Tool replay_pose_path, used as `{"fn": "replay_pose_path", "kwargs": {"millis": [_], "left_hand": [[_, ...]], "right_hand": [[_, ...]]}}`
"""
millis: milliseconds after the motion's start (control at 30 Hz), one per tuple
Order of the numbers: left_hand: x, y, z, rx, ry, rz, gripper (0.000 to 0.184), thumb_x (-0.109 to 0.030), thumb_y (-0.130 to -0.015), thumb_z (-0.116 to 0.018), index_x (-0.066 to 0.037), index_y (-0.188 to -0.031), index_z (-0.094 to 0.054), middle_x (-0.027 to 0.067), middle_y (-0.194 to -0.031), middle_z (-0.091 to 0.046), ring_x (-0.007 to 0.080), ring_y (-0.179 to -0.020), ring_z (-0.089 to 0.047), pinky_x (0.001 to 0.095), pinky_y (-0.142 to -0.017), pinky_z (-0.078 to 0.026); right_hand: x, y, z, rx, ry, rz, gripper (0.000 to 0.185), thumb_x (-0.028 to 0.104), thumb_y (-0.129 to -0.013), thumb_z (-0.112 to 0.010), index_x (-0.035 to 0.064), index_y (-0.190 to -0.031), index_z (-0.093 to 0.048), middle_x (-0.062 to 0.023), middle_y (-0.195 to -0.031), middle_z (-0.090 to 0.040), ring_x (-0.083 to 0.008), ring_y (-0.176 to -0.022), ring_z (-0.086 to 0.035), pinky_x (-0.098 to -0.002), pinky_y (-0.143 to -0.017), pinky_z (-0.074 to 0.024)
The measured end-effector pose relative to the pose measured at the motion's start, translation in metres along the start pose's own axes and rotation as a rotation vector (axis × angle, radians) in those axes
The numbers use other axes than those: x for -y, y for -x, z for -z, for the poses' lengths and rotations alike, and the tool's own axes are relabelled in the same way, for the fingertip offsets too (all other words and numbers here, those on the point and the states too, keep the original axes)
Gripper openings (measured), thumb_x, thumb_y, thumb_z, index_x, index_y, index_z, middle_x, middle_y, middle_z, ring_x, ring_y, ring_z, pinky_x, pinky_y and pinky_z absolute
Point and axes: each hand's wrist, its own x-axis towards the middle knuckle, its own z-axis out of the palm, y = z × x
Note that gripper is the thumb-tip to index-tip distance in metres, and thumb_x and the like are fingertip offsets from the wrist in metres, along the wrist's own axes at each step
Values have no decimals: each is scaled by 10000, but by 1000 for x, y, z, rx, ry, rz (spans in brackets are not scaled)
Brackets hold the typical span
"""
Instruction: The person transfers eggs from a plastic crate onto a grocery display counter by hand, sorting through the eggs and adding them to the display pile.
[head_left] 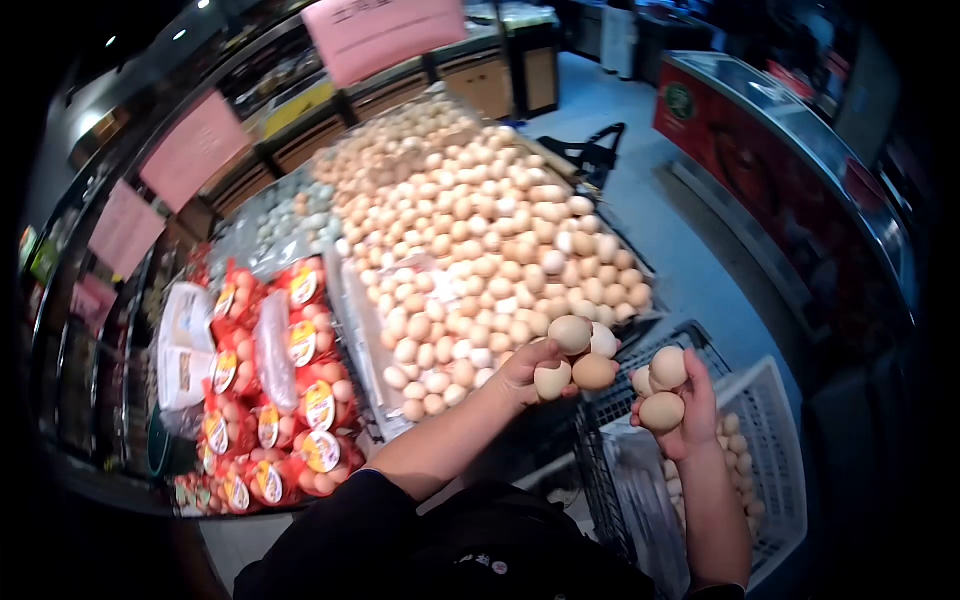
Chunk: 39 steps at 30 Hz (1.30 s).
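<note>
Several eggs (594, 372) fill my left hand (524, 370), whose fingers curl around them near the front right corner of a big egg display (480, 250). My right hand (694, 420) holds several more eggs (662, 411), pale and light brown, above a white plastic crate (785, 455). More eggs (740, 470) lie inside that crate, partly covered by my right forearm. Between the hands a dark plastic crate (690, 340) shows, with clear plastic wrapping (640, 470) in front of it.
Red net bags of eggs (320, 405) with round labels stand left of the display. Bluish eggs (290, 215) lie behind them. Pink signs (195, 150) hang over the left side. A red freezer case (770, 150) stands across the blue floor (700, 250) on the right.
</note>
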Motion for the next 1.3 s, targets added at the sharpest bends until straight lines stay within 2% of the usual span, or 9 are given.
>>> {"fn": "replay_pose_path", "kwargs": {"millis": [100,167,200,400,567,667,967,1133,1300], "left_hand": [[-82,83,19,-407,-94,-128,563,-292,-851,-696,-48,-1286,-434,151,-1156,-565,284,-901,-635,345,-554,-560],[-142,120,30,-512,-483,-187,481,-231,-856,-687,-97,-1249,-444,95,-1080,-580,205,-871,-636,273,-511,-531],[-160,126,10,-826,-617,-180,479,-196,-849,-688,-89,-1254,-454,116,-1096,-590,217,-829,-647,293,-513,-546],[-242,162,88,-1225,-1460,62,722,-256,-620,-867,-90,-1228,-515,128,-1084,-601,233,-954,-623,314,-799,-527],[-246,124,81,-1269,-1913,404,791,-266,-503,-879,-123,-1209,-551,251,-1351,-394,364,-1112,-556,414,-933,-489],[-242,104,76,-1022,-2210,599,760,-271,-523,-870,-168,-1208,-556,227,-1410,-299,374,-1171,-518,420,-960,-477],[-237,74,108,-743,-2516,843,615,-349,-610,-799,-165,-1173,-631,188,-1228,-450,364,-1184,-480,456,-945,-459],[-225,59,105,-754,-2501,1058,588,-345,-676,-751,-122,-1197,-596,168,-1249,-442,376,-1161,-507,459,-940,-470],[-208,74,126,-865,-2500,977,591,-314,-714,-686,-82,-1237,-537,184,-1343,-400,422,-1245,-430,482,-945,-465]], "right_hand": [[-56,-59,-57,134,519,-60,381,371,-913,-564,62,-1134,-531,-94,-961,-586,-199,-656,-626,-376,-538,-541],[-103,-99,-80,170,1328,293,475,440,-809,-680,67,-1082,-570,-189,-1061,-488,-314,-866,-615,-386,-701,-523],[-117,-113,-100,205,1534,281,533,472,-800,-683,62,-1117,-561,-230,-1159,-443,-371,-998,-564,-400,-867,-478],[-204,-178,-145,547,2020,495,544,452,-738,-707,77,-1110,-571,-320,-1286,-367,-430,-876,-613,-477,-743,-535],[-241,-199,-149,647,2148,471,445,344,-723,-728,79,-1051,-585,-309,-1309,-373,-427,-955,-595,-445,-732,-550],[-245,-207,-150,614,2135,480,368,291,-728,-707,77,-1004,-589,-321,-1338,-360,-423,-971,-592,-437,-729,-554],[-220,-164,-149,454,1933,693,372,243,-731,-717,60,-1030,-596,-274,-1347,-387,-422,-1036,-532,-465,-880,-460],[-143,-62,-73,98,1741,1024,298,156,-727,-701,39,-991,-627,-190,-1098,-568,-342,-960,-570,-422,-815,-487],[-98,60,77,-774,1536,632,196,45,-832,-618,-15,-1005,-547,-162,-1068,-544,-294,-967,-534,-379,-761,-461]]}}
